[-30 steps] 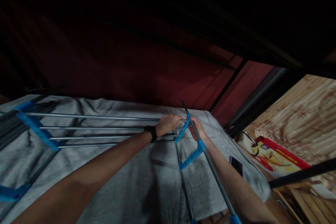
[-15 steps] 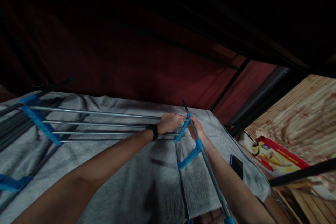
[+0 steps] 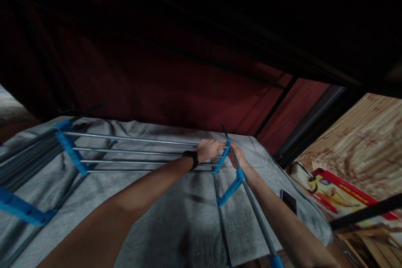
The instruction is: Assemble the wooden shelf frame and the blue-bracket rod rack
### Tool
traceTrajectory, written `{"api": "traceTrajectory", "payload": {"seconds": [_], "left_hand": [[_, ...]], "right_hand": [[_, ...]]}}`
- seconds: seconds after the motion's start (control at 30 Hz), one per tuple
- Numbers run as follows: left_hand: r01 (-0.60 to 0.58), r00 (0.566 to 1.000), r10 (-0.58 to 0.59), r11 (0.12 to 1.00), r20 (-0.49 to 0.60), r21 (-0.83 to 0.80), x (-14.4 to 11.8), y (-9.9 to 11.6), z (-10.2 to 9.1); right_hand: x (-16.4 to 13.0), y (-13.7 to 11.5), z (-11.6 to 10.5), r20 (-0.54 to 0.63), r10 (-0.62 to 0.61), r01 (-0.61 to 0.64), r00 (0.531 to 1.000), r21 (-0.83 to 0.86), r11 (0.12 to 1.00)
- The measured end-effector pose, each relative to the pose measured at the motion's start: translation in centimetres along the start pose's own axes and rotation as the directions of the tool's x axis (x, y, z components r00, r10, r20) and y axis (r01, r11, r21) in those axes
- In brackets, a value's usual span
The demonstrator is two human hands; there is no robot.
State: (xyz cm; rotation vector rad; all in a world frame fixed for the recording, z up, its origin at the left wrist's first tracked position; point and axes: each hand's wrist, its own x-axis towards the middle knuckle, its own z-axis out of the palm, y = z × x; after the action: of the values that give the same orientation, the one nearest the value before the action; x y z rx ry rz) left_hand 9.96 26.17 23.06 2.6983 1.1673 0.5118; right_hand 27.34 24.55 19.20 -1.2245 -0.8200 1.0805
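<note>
A rack of grey metal tubes and blue plastic brackets lies across a grey cloth. My left hand (image 3: 210, 150), with a black band on its wrist, is closed on the right end of a crosswise metal tube (image 3: 132, 139), right by a blue bracket (image 3: 222, 160). From the other side, my right hand (image 3: 238, 155) is wrapped round that bracket and the long side tube (image 3: 257, 213); some of its fingers are hidden behind them. Several crosswise tubes run parallel to a left blue bracket (image 3: 71, 150). Nearer me, a second right bracket (image 3: 230, 192) has no crosswise tubes in it.
Several loose grey tubes (image 3: 28, 159) lie at the left on the grey cloth (image 3: 163, 226). A phone (image 3: 289, 202) rests by my right forearm. Beyond it are a red and yellow box (image 3: 342, 197) and a dark post (image 3: 367, 212). A dark red curtain (image 3: 176, 88) hangs behind.
The view has turned slightly left, so the rack and cloth appear further right. Both hands stay at the same bracket, with little visible movement against it.
</note>
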Motion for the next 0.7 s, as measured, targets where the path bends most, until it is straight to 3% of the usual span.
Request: {"api": "traceTrajectory", "payload": {"seconds": [0.23, 0.4, 0.53, 0.63, 0.7], "left_hand": [[-0.016, 1.000, 0.016, 1.000, 0.008, 0.008, 0.1, 0.2, -0.1], [-0.051, 0.999, 0.051, 0.999, 0.012, 0.000, -0.5, 0.4, -0.2], [-0.107, 0.992, 0.105, 0.994, 0.069, 0.032, -0.3, 0.6, -0.6], [-0.155, 0.985, 0.144, 0.981, 0.092, 0.119, -0.6, 0.2, -2.1], [-0.171, 0.982, 0.151, 0.969, 0.117, 0.178, -1.6, -1.0, -4.4]], "right_hand": [[0.3, -0.1, 0.2, -0.006, -0.010, 0.009, 1.000, -0.054, 0.999], [-0.4, -0.7, 0.2, 0.053, -0.020, 0.027, 0.998, -0.126, 0.992], [0.0, -1.0, -1.0, 0.114, -0.036, 0.070, 0.993, -0.310, 0.948], [0.2, -1.3, -1.8, 0.146, 0.001, 0.054, 0.989, -0.369, 0.928], [0.1, -1.7, -2.0, 0.124, 0.042, 0.007, 0.991, -0.370, 0.929]]}}
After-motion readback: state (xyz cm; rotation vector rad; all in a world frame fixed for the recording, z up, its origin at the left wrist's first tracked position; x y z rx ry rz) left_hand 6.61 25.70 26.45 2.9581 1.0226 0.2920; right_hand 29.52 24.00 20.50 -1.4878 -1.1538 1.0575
